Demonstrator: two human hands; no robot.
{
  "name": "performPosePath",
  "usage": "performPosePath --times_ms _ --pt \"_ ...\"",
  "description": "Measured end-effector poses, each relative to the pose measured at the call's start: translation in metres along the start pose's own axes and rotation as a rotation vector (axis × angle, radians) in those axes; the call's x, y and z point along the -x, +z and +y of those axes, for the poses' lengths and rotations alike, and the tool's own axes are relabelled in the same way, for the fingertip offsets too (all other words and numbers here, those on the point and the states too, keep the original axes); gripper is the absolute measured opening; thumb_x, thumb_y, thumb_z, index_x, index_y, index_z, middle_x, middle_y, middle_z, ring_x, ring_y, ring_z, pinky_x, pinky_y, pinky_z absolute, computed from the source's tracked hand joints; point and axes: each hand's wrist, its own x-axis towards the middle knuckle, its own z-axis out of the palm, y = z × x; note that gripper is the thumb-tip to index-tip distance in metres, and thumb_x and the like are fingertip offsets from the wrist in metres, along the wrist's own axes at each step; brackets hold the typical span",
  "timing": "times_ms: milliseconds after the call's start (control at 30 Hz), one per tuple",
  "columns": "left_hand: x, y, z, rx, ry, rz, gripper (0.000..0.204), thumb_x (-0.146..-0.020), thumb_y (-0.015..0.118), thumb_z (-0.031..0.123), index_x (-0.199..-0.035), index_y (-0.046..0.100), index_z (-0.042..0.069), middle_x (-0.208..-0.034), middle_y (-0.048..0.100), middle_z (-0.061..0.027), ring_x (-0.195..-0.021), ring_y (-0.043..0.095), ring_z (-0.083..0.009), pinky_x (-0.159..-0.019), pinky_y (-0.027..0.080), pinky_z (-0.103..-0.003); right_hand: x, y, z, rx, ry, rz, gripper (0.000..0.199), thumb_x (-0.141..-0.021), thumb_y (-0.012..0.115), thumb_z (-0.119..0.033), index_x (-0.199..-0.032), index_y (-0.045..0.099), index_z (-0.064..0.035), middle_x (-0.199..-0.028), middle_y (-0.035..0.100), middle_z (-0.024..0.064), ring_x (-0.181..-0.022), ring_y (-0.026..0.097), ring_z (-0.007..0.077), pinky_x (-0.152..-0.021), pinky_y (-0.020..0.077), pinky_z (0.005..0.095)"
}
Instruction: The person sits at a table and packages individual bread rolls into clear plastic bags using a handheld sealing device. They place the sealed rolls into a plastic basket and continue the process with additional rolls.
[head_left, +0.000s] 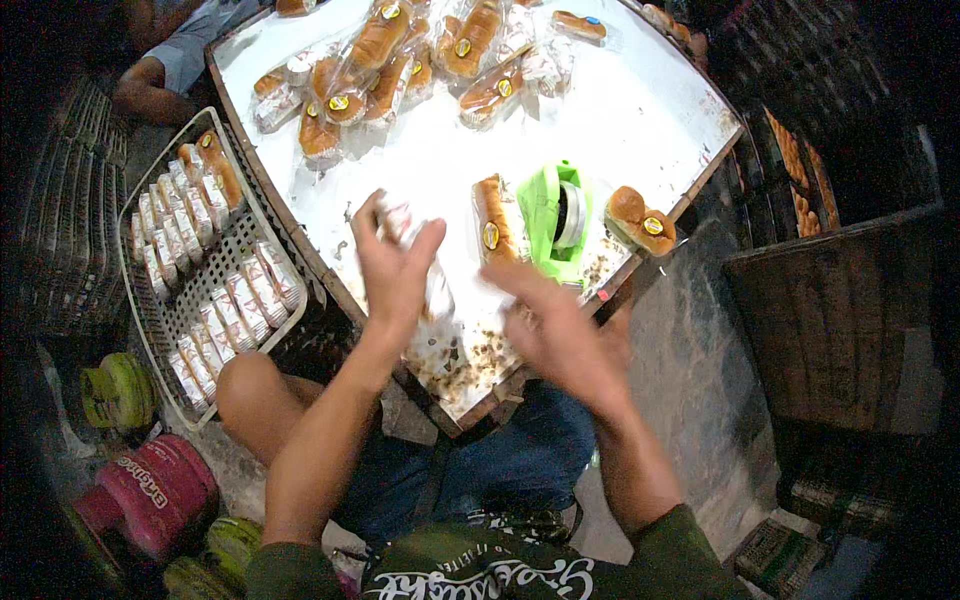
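My left hand (pixel 392 275) is curled around a bread packet (pixel 398 220) in a clear and white wrapper, its thumb and fingers on either side. Smeared by motion, my right hand (pixel 560 325) hovers over the near part of the white table, its fingers pointing toward a bread roll. That long bread roll (pixel 492 220), in clear wrap with a yellow round sticker, lies just beyond my right fingertips. Beside it on the right stands a bright green tape dispenser (pixel 543 225) with a tape roll in it. Whether my right fingers hold anything is blurred.
Several wrapped breads (pixel 385 70) are heaped at the table's far side. A bun packet (pixel 642 222) sits by the right edge. To the left, a pale plastic crate (pixel 232 236) holds rows of packets. A pink gas cylinder (pixel 160 492) stands lower left; dark racks (pixel 800 170) are at right.
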Motion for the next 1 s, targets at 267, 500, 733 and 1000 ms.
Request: performPosePath --times_ms 267,500,733,1000 --pt "-0.042 0.091 -0.047 -0.501 -0.259 -0.378 0.115 -0.085 0.036 0.078 -0.148 0.001 -0.011 -0.156 -0.002 -0.0326 -0.146 -0.008 -0.0430 -0.113 -0.006 -0.059 -0.158 -0.118 0.112 0.799 -0.063 0.265 0.038 -0.084 0.066 -0.028 -0.114 0.066 -0.0052 -0.142 0.046 0.0209 -0.128 0.041 0.0457 -0.099 0.0434 0.0504" --pt "-0.049 0.051 -0.018 -0.640 0.049 -0.154 0.117 -0.080 0.064 0.063 -0.148 0.006 -0.011 -0.156 0.002 -0.0326 -0.146 0.002 -0.0431 -0.114 0.001 -0.061 -0.208 -0.101 0.071 0.788 -0.207 0.330 0.035 -0.090 0.063 -0.026 -0.113 0.063 0.0000 -0.121 0.062 0.0163 -0.105 0.059 0.0364 -0.093 0.0459 0.0435" --pt "-0.026 0.034 0.026 -0.239 0.227 -0.306 0.051 -0.079 0.074 0.019 -0.122 0.053 0.002 -0.121 0.059 -0.0216 -0.122 0.053 -0.0324 -0.106 0.035 -0.044 -0.073 -0.055 -0.028 -0.676 -0.316 0.491 0.082 -0.091 0.052 -0.059 -0.150 0.027 -0.0083 -0.149 0.038 0.0146 -0.127 0.047 0.0296 -0.107 0.0360 0.0458" --pt "0.010 0.027 0.060 0.093 -0.075 -0.041 0.067 -0.102 0.023 0.058 -0.120 0.053 0.001 -0.117 0.054 -0.0112 -0.107 0.051 -0.0193 -0.099 0.038 -0.033 -0.012 0.014 -0.013 -0.300 0.011 0.390 0.054 -0.094 0.059 -0.017 -0.141 0.037 -0.0022 -0.124 0.055 0.0149 -0.111 0.055 0.0235 -0.096 0.0443 0.0364"
